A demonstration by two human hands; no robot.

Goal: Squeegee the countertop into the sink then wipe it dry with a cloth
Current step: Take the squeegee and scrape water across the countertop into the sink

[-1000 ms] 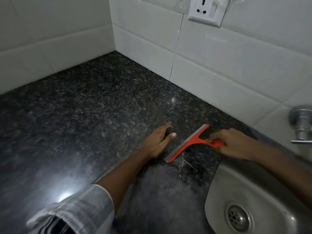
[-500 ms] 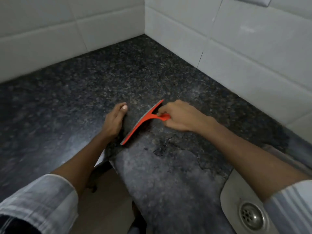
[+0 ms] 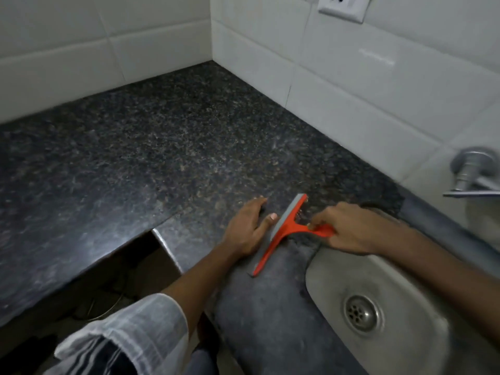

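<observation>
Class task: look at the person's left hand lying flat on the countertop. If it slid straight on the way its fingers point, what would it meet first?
The left hand points up and right across the countertop. Its path looks free until the tiled wall; the squeegee sits just beside that line, probably missed.

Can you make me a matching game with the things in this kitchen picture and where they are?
Things:
1. squeegee
2. drain
3. wall socket
4. tap

Places:
A. high on the white tiles, at the top edge of the picture
B. sticking out of the wall at the right edge, above the sink
C. in the bottom of the sink
D. on the countertop, handle held in the right hand, with the left hand flat beside it

Pairs: 1-D, 2-C, 3-A, 4-B
</observation>
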